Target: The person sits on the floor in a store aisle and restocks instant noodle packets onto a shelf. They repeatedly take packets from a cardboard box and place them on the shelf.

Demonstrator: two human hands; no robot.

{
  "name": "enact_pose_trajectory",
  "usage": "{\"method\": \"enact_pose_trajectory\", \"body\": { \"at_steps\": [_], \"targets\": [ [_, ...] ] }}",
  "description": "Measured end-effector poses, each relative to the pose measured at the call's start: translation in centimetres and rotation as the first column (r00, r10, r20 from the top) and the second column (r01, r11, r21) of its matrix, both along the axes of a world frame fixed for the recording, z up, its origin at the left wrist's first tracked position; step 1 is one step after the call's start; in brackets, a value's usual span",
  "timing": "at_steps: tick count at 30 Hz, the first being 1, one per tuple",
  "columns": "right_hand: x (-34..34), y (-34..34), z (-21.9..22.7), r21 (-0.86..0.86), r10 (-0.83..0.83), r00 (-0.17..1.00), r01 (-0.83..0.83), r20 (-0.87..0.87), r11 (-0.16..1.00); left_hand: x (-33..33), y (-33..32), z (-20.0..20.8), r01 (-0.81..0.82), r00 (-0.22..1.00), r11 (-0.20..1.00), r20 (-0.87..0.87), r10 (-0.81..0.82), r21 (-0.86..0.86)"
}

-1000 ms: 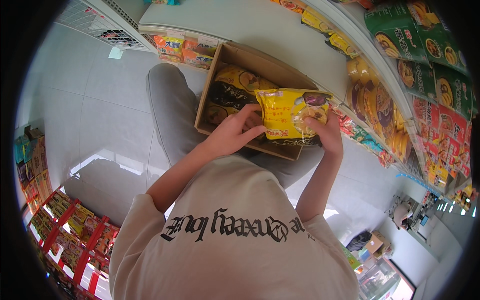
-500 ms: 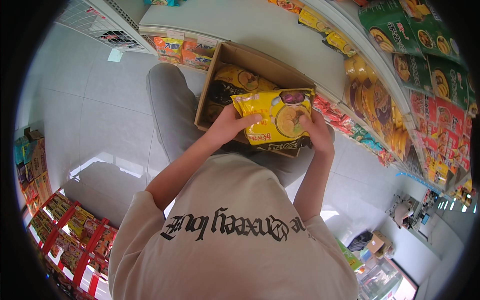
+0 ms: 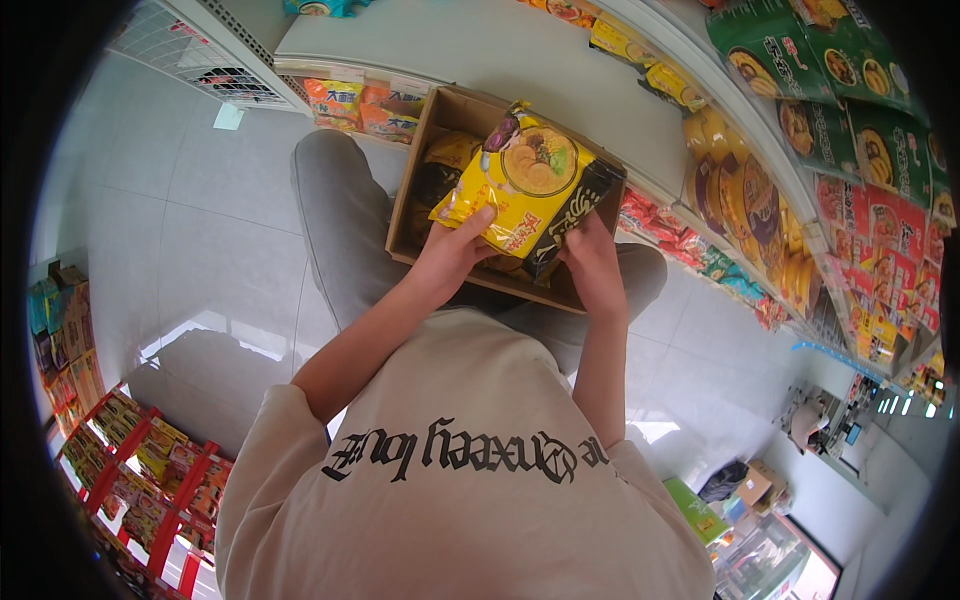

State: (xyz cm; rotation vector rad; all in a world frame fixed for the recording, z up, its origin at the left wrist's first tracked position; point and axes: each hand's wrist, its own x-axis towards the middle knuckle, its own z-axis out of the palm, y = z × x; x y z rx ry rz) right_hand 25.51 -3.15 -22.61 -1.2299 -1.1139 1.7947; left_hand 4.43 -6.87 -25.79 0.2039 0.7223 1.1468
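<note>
Setting: shop aisle with a pale tiled floor [image 3: 200, 250]; stocked shelves run along the right and a red rack [image 3: 130, 470] stands at lower left.
Person: seated or crouched on the floor, beige printed shirt [image 3: 450, 480] nearest the camera, grey trouser legs [image 3: 340, 220] stretched ahead.
Left hand [image 3: 450, 250]: grasping the lower left corner of a yellow noodle multipack [image 3: 525, 190], fingers curled over its edge.
Right hand [image 3: 595, 265]: closed on the pack's lower right, dark end, thumb on top.
Pack position: held up clear above the open cardboard box [image 3: 415, 175], tilted, printed bowl picture facing the camera.
Box: rests on the lap, flaps open; more yellow and dark packs lie inside beneath the raised one.
Shelf beyond: white lower shelf [image 3: 520, 50] just behind the box, mostly bare, a few yellow packets [image 3: 640, 60] at its far right.
Upper right shelves: green packs [image 3: 820, 70] and red packs [image 3: 880, 230] in rows.
Step in hand, judged: pack lifted out of the box, not yet placed.
Next move, judged: calls for a forward reach with both hands keeping the pack level toward the bare shelf space.
</note>
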Motion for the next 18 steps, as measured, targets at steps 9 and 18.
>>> {"method": "enact_pose_trajectory", "body": {
  "at_steps": [9, 18],
  "targets": [
    [-1.5, 1.8, 2.2, 0.116, -0.328, 0.944, 0.323, 0.026, 0.939, -0.7, 0.1, -1.1, 0.19, 0.923, 0.974, -0.359, -0.135, 0.121],
    [4.0, 14.8, 7.0, 0.564, -0.397, 0.472, -0.289, 0.787, 0.774, -1.7, 0.1, -1.9, 0.755, 0.054, 0.619, -0.961, 0.27, 0.216]
  ]
}}
